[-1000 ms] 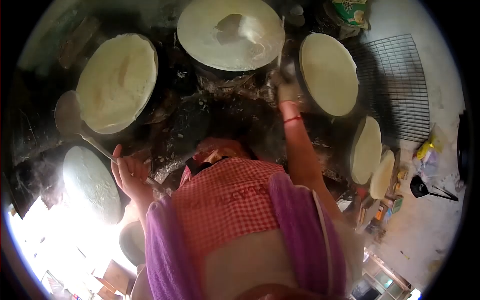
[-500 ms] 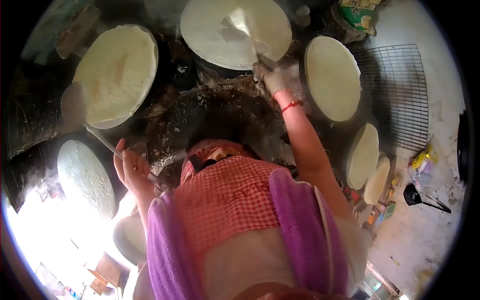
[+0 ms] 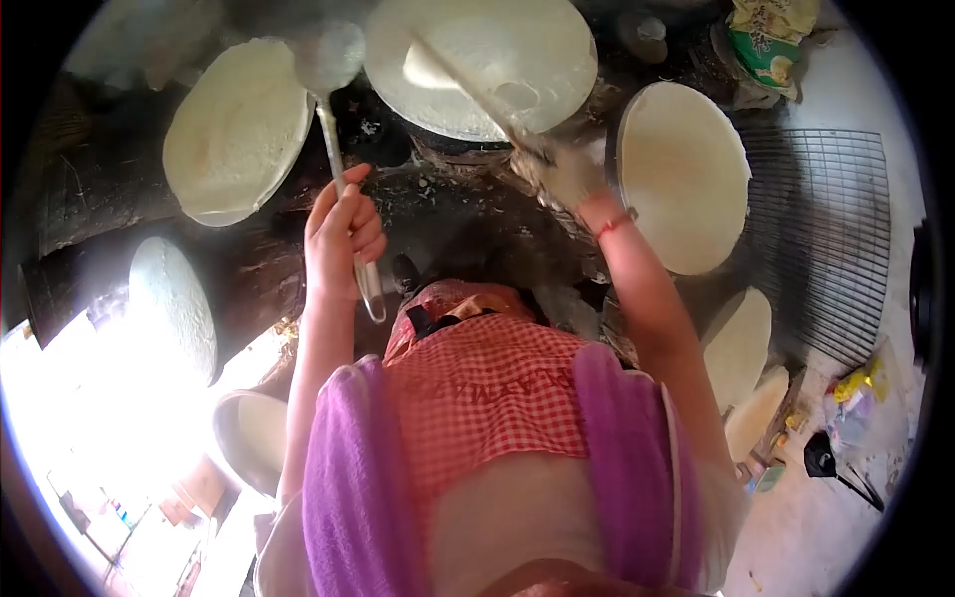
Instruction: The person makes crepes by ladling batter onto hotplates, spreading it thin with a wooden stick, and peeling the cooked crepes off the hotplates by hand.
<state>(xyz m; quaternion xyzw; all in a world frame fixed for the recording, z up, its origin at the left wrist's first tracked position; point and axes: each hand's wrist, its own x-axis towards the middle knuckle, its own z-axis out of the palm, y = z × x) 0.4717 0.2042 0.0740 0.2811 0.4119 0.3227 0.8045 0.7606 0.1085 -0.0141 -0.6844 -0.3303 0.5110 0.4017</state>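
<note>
My left hand [image 3: 343,234] is closed around the handle of a metal ladle [image 3: 332,60]; its round bowl hangs at the gap between the left griddle and the central one. In my right hand [image 3: 562,174], which wears a soiled glove, is a long thin wooden spreader [image 3: 463,85] that slants over the central round griddle [image 3: 537,60]. On that griddle lies pale batter, with a whiter puddle of batter [image 3: 428,68] beside the spreader. A thin pale pancake covers the left griddle [image 3: 239,129]. Another covers the right griddle [image 3: 681,179], near my right wrist.
At the far left stands a further round griddle [image 3: 171,308], and below it a pot [image 3: 221,438]. A wire rack [image 3: 821,229] lies to the right, beyond two more pale rounds [image 3: 738,353]. A green and yellow bag [image 3: 766,50] sits at the top right. Steam hazes the griddles.
My left hand has swung the ladle up and right, from the left griddle towards the central one. The spreader's angle has shifted, and a white puddle shows on the central griddle.
</note>
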